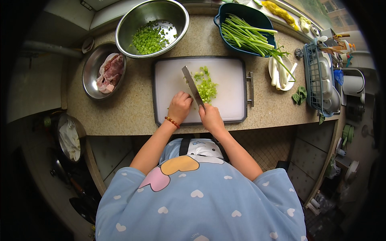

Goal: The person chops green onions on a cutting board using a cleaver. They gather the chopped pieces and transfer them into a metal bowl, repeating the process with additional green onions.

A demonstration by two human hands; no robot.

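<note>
My right hand (212, 118) grips the handle end of a kitchen knife (193, 86) with a broad steel blade. The blade points away from me, its tip slanting left, over a white cutting board (230, 90) with a dark rim. Chopped pale-green vegetable pieces (206, 87) lie along the right side of the blade, and a few bits cling to its left face. My left hand (180, 106), with a beaded bracelet at the wrist, rests on the board left of the blade, its fingers curled. Anything under those fingers is hidden.
Chopped greens lie in a steel bowl (181, 31) behind the board. Raw meat (111, 72) sits in a smaller steel bowl (87, 81) at left. Green stalks (244, 34) fill a dark-blue basket (223, 12). White stalk pieces (279, 73) lie on a plate near a dish rack (315, 78).
</note>
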